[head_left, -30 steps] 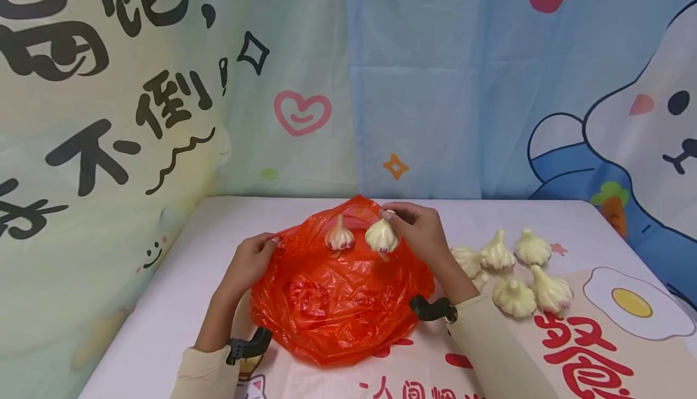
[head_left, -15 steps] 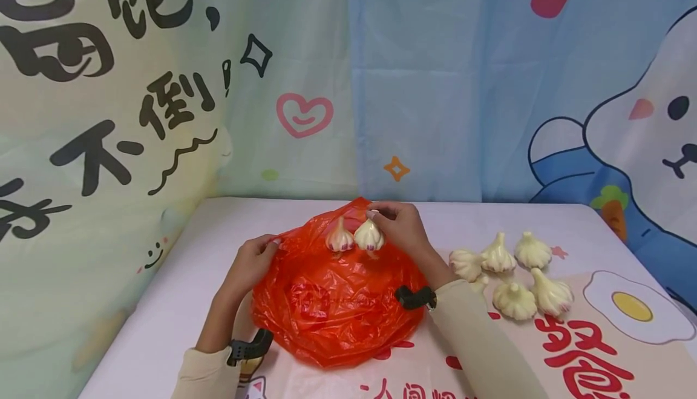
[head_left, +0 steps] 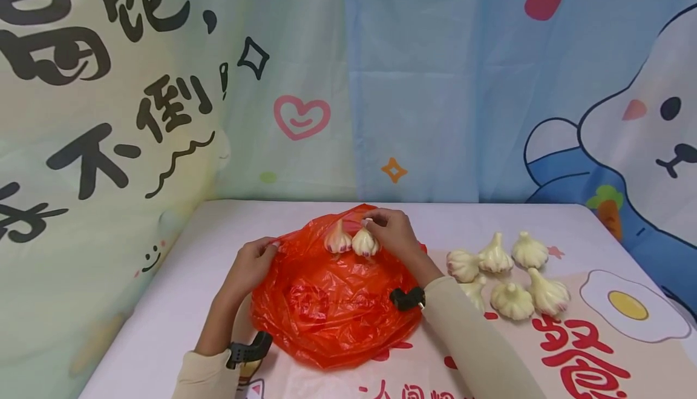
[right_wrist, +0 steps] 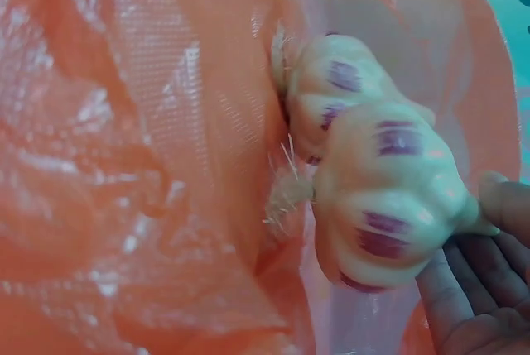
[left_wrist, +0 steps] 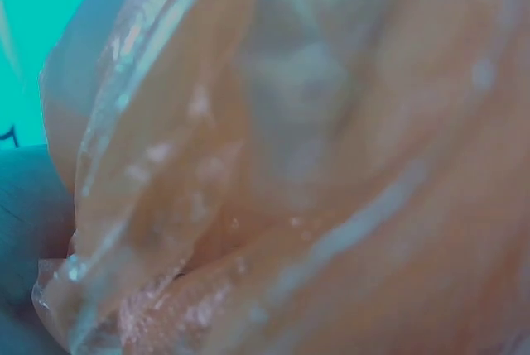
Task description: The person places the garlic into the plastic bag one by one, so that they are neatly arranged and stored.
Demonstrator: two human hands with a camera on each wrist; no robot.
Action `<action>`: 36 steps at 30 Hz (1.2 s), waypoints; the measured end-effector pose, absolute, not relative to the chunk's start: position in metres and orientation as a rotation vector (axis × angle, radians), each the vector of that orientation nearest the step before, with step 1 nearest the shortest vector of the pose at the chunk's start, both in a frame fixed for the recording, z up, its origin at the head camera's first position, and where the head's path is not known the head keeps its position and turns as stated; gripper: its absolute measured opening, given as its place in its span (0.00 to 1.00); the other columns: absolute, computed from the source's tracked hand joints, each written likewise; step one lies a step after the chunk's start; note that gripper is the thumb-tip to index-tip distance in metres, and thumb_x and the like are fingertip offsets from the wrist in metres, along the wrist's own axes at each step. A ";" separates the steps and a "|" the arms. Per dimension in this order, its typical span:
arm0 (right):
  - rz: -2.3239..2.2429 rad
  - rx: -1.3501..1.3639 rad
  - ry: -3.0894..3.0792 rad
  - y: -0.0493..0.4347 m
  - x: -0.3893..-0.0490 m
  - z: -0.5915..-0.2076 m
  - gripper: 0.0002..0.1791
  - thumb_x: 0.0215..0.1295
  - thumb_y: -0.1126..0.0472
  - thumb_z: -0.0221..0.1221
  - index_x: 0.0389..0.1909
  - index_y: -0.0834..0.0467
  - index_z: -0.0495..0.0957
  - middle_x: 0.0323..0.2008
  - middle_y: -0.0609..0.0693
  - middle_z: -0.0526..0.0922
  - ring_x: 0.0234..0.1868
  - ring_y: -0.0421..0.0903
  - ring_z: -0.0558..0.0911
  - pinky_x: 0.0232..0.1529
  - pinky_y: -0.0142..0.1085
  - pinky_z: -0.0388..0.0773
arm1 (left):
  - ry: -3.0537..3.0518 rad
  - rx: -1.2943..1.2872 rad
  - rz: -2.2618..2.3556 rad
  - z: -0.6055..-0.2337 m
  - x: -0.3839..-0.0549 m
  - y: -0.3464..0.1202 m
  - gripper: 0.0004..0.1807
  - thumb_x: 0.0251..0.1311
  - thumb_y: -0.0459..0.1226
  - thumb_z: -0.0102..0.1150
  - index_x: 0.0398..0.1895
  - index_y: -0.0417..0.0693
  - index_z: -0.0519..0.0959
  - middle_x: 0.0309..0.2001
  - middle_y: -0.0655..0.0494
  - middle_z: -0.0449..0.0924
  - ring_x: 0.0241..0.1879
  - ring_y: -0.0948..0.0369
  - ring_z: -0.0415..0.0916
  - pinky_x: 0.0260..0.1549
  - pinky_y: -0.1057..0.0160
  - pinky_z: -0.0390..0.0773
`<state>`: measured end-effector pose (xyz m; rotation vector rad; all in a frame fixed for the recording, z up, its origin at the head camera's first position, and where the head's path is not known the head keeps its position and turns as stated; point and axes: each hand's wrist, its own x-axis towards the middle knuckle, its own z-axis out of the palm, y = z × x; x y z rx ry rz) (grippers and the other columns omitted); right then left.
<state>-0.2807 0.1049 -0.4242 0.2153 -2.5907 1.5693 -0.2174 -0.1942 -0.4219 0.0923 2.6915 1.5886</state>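
Garlic bulb (right_wrist: 393,198) hangs just below the right fingers (right_wrist: 447,293), which pinch closed on its stem, over the red plastic bag (head_left: 332,314) whose edge the left fingers (head_left: 265,246) grip; judged light, firm, smooth, best held by that stem, while the limp bag probably slips and creases.

The bag (head_left: 332,302) is glossy, crinkled plastic, the held garlic bulb (right_wrist: 393,194) smooth, the backdrop (head_left: 414,90) matt cloth.
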 end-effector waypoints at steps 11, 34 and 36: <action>1.535 0.103 -2.452 0.099 -0.285 -0.425 0.11 0.66 0.60 0.62 0.46 0.61 0.84 0.43 0.56 0.85 0.42 0.51 0.81 0.49 0.42 0.80 | 2.711 0.107 1.574 -0.422 -0.219 -0.194 0.18 0.74 0.42 0.44 0.53 0.43 0.79 0.42 0.47 0.82 0.33 0.53 0.81 0.33 0.58 0.84; 1.520 0.118 -2.524 0.095 -0.286 -0.445 0.13 0.65 0.62 0.62 0.50 0.58 0.80 0.47 0.54 0.83 0.47 0.50 0.82 0.51 0.43 0.79 | 2.682 0.079 1.588 -0.421 -0.217 -0.194 0.18 0.74 0.43 0.44 0.54 0.42 0.79 0.43 0.47 0.82 0.34 0.54 0.81 0.35 0.58 0.84; 1.531 0.120 -2.518 0.095 -0.286 -0.444 0.15 0.65 0.62 0.62 0.52 0.57 0.79 0.48 0.54 0.83 0.48 0.50 0.82 0.52 0.43 0.78 | 2.683 0.072 1.587 -0.421 -0.218 -0.194 0.18 0.74 0.43 0.44 0.54 0.42 0.79 0.43 0.47 0.82 0.34 0.54 0.81 0.35 0.58 0.84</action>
